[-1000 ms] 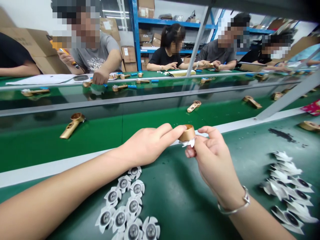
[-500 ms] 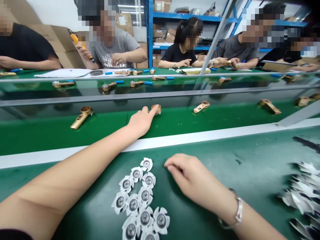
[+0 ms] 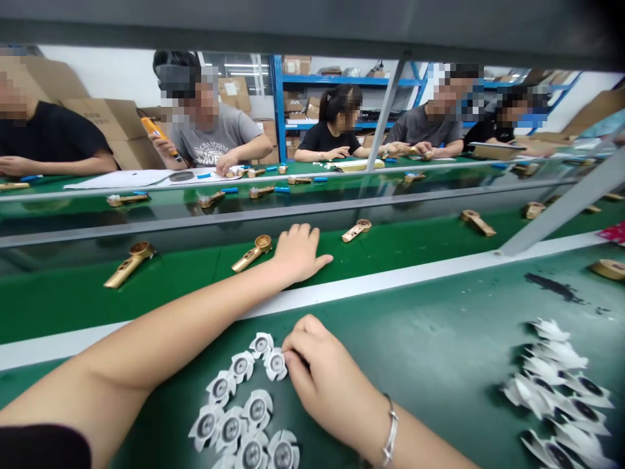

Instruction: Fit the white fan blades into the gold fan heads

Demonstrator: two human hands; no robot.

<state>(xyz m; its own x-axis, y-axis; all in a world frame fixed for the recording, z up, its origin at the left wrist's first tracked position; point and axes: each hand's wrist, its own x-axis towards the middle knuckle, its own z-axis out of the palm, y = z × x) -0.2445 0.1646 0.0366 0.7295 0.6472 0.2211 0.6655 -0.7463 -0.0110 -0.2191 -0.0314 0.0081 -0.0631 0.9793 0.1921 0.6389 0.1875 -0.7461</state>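
Note:
My left hand (image 3: 299,251) is stretched out over the green conveyor belt (image 3: 195,267), fingers spread and flat, holding nothing. A gold handle-shaped housing (image 3: 251,253) lies just left of its fingers. My right hand (image 3: 317,371) rests on the dark green bench mat (image 3: 430,345), its fingers curled and pinching a white fan wheel (image 3: 276,363) at the top of a cluster of several white fan wheels (image 3: 239,423).
More gold housings lie along the belt (image 3: 127,263) (image 3: 356,230) (image 3: 477,222). A heap of white fan wheels (image 3: 561,384) sits at the right, with a gold ring (image 3: 608,268) near the right edge. A slanted metal bar (image 3: 561,205) crosses there. People work at the far bench.
Both hands held a gold ring a second ago. My left hand carried it out onto the belt and now lies flat there. My right hand dropped to the fan wheels and closed on one.

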